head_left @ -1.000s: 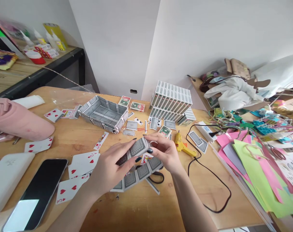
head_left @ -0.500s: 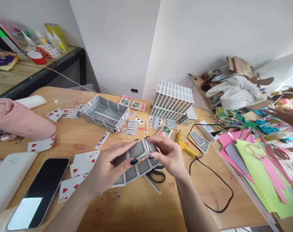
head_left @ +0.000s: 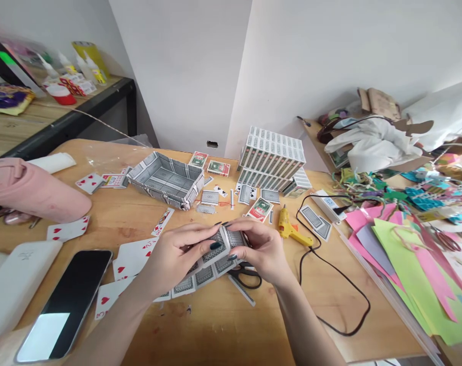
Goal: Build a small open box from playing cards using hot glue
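Both hands hold a folded piece made of grey-backed playing cards above the wooden table. My left hand grips its left part, thumb on top. At its right end, my right hand pinches a card edge between thumb and fingers. A joined row of cards hangs below my fingers. Black-handled scissors lie just under my right hand. Behind the hands stands an open box made of the same cards. To the right of my right hand is a yellow glue gun.
Stacked card boxes stand at the back. A phone, white power bank, pink roll and loose cards lie left. A black cable loops right, beside coloured paper and a power strip.
The card piece has tilted, and its upper right edge is now raised between my fingers. Another person's hand at the far right has left the view.
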The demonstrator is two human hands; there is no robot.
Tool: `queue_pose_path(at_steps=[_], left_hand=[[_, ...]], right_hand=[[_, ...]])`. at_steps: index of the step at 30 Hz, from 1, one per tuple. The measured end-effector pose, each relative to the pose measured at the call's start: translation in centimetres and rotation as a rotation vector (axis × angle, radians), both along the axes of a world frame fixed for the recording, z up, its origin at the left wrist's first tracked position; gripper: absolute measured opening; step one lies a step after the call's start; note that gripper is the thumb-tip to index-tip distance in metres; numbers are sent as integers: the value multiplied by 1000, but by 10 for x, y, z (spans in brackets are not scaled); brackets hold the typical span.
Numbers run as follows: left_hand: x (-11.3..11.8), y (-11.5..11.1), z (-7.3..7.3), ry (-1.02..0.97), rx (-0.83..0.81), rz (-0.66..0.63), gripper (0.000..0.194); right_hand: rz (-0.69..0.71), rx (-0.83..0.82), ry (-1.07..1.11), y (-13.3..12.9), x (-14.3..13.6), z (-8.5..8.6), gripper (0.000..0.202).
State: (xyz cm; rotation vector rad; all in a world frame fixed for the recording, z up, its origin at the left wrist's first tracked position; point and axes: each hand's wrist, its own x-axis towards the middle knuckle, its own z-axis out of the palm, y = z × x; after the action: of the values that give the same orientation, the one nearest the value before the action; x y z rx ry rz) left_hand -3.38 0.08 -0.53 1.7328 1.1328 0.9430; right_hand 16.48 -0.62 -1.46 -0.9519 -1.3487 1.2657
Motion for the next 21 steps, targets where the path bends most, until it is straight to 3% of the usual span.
queue_pose_path(at_steps=[10, 16, 19, 21], left_hand=[[-2, 3, -2, -16, -53, -18, 23], [1, 7, -5, -370, -506, 26, 22], [-1, 12, -1, -456, -749, -76, 19], [-3, 17, 3, -448, -819, -160, 11]], right_hand=[[1, 93, -27, 2, -1, 0, 22], [34, 164, -3, 0, -1, 3, 22], [83, 193, 8, 2, 0, 6, 23], [114, 200, 7, 3, 1, 8, 25]])
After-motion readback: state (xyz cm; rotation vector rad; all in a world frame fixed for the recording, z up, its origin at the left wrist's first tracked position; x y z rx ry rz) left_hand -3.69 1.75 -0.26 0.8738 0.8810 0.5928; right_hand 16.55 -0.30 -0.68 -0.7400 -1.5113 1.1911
